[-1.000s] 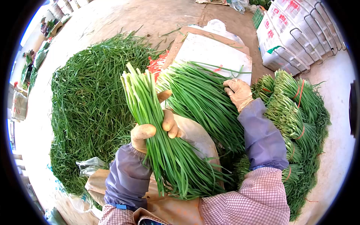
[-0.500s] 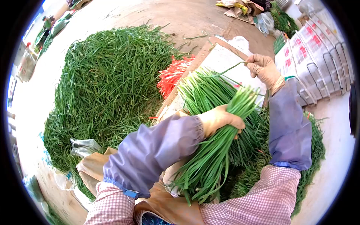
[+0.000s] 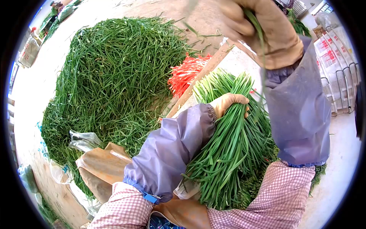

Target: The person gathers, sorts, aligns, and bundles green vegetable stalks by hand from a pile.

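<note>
My left hand (image 3: 228,104), in a tan glove, is wrapped around a bunch of garlic chives (image 3: 225,152). Their long green leaves hang toward my lap. Behind the fist, more chives (image 3: 207,86) with pale stem ends lie on a white-topped board (image 3: 238,61). Raised high at the top of the view, my gloved right hand (image 3: 268,32) is closed on a chive leaf (image 3: 257,24), which trails down past the wrist. Motion blurs these fingers somewhat.
A large heap of loose green leaves (image 3: 118,76) covers the floor at left. Red ties (image 3: 187,74) are piled beside the board's edge. White printed boxes (image 3: 335,68) stand at right. A clear plastic bag (image 3: 84,140) lies by my knee.
My right hand has risen toward the camera with the leaf. My left hand has lowered its bunch slightly onto the chives on the board, still gripping it. The whole view has shifted a little.
</note>
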Demonstrator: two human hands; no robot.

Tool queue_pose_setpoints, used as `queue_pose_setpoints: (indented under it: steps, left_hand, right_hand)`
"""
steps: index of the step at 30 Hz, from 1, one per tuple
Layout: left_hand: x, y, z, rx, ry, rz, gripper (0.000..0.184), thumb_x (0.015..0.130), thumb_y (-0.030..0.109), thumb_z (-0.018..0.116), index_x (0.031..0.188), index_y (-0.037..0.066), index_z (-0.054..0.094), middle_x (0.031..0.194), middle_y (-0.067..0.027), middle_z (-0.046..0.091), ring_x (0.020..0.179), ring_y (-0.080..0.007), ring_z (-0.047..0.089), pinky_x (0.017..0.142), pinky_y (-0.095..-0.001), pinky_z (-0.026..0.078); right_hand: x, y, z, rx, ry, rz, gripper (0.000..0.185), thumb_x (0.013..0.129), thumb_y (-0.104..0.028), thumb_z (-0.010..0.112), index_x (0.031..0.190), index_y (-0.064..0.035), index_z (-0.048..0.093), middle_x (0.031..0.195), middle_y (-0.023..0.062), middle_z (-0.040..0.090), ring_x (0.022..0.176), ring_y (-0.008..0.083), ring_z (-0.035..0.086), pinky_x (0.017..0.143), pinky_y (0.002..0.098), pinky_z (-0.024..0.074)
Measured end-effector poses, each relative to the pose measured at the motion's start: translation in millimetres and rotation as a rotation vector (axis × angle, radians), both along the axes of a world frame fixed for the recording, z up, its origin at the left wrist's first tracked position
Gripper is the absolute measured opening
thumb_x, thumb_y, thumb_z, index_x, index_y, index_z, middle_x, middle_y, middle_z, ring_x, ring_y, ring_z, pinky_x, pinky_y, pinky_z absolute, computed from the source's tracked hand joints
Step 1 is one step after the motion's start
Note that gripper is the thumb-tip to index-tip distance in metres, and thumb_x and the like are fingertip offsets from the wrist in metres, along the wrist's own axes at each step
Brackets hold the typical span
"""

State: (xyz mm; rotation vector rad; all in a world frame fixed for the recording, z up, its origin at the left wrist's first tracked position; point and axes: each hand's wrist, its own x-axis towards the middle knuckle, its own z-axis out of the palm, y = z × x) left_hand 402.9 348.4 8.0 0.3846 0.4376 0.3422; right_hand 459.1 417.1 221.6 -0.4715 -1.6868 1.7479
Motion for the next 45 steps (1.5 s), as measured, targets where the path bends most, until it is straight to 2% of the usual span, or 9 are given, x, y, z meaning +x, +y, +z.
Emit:
queue_pose_setpoints:
  steps: [5, 8, 13, 18, 23, 27, 32, 35, 45]
  left_hand:
    - [-4, 10, 0, -0.033, -0.068, -0.037, 0.023, 0.083, 0.022, 0.067, 0.088, 0.0, 0.063, 0.075, -0.0132, 0.067, 0.065, -0.0234, 0.066, 0.061, -0.0354, 0.057]
    - [-18, 1, 11, -0.163, -0.112, 0.157, 0.018, 0.083, 0.016, 0.066, 0.089, -0.001, 0.063, 0.076, -0.013, 0.066, 0.066, -0.023, 0.066, 0.06, -0.0348, 0.056]
    - [-41, -20, 60, 0.233, -0.101, 0.592, 0.023, 0.084, 0.014, 0.066, 0.103, 0.0, 0.062, 0.089, -0.0087, 0.066, 0.078, -0.0208, 0.064, 0.073, -0.0338, 0.054]
    - [-17, -48, 71, 0.244, -0.099, 0.6, 0.053, 0.078, 0.002, 0.072, 0.125, 0.003, 0.049, 0.108, -0.0086, 0.062, 0.097, -0.0225, 0.062, 0.086, -0.0375, 0.051]
    - [-17, -47, 72, 0.902, 0.042, 0.383, 0.085, 0.081, 0.025, 0.077, 0.145, -0.003, 0.027, 0.133, -0.0172, 0.051, 0.125, -0.0247, 0.048, 0.105, -0.036, 0.037]
    - [-55, -48, 71, 0.946, 0.245, 0.037, 0.07, 0.085, 0.029, 0.073, 0.137, -0.006, 0.041, 0.122, -0.0194, 0.059, 0.117, -0.0243, 0.055, 0.099, -0.0345, 0.044]
    - [-108, -40, -2, 0.83, 0.685, 0.365, 0.034, 0.09, 0.025, 0.067, 0.111, -0.002, 0.063, 0.097, -0.0083, 0.068, 0.085, -0.0134, 0.062, 0.075, -0.0264, 0.05]
    - [-123, -28, -14, 0.993, 0.933, 0.262, 0.039, 0.089, 0.034, 0.067, 0.105, -0.002, 0.064, 0.083, -0.0053, 0.066, 0.073, -0.0119, 0.059, 0.066, -0.0279, 0.049]
    - [-105, -8, -16, 1.176, 1.145, 0.019, 0.075, 0.077, 0.069, 0.062, 0.103, -0.001, 0.067, 0.085, -0.0208, 0.069, 0.086, -0.0327, 0.068, 0.078, -0.0398, 0.052]
  right_hand:
    - [-44, -34, 2, 0.711, -0.687, -0.477, 0.032, 0.092, -0.026, 0.062, 0.108, 0.0021, 0.061, 0.085, 0.0039, 0.063, 0.078, 0.0135, 0.061, 0.074, 0.0261, 0.05]
    - [24, -31, -33, 0.55, -0.59, -0.738, 0.064, 0.087, -0.025, 0.067, 0.139, 0.0013, 0.042, 0.132, 0.0213, 0.052, 0.115, 0.0272, 0.057, 0.095, 0.0353, 0.0477]
    - [48, -140, -124, -0.124, -0.235, -0.776, 0.116, 0.07, -0.02, 0.087, 0.154, -0.0097, 0.008, 0.146, 0.0154, 0.038, 0.134, 0.0253, 0.037, 0.105, 0.0361, 0.0394]
    - [47, -178, -131, -0.288, -0.286, -0.844, 0.118, 0.063, -0.003, 0.088, 0.153, -0.0121, 0.012, 0.142, 0.0095, 0.042, 0.125, 0.0214, 0.047, 0.101, 0.0348, 0.0441]
    - [93, -174, -85, -0.202, -0.516, -0.821, 0.07, 0.071, -0.004, 0.082, 0.133, -0.0054, 0.05, 0.122, 0.0052, 0.06, 0.111, 0.0171, 0.057, 0.093, 0.0307, 0.0485]
    - [124, -156, -67, 0.029, -0.712, -0.861, 0.07, 0.074, 0.001, 0.07, 0.138, -0.0029, 0.044, 0.12, 0.0068, 0.064, 0.108, 0.015, 0.059, 0.095, 0.0293, 0.0473]
    - [108, -132, -178, 0.558, -1.556, -0.683, 0.101, 0.08, -0.044, 0.071, 0.152, -0.0034, 0.013, 0.15, 0.0242, 0.032, 0.136, 0.036, 0.037, 0.114, 0.0405, 0.0293]
    - [86, -131, -209, 0.335, -1.655, -0.685, 0.115, 0.077, -0.076, 0.053, 0.152, -0.0011, 0.009, 0.152, 0.0271, 0.025, 0.14, 0.0424, 0.025, 0.115, 0.0472, 0.0209]
    - [130, -63, -186, 0.221, -1.414, -0.549, 0.13, 0.065, -0.08, 0.064, 0.152, -0.0001, 0.009, 0.149, 0.031, 0.028, 0.141, 0.0407, 0.025, 0.116, 0.041, 0.0226]
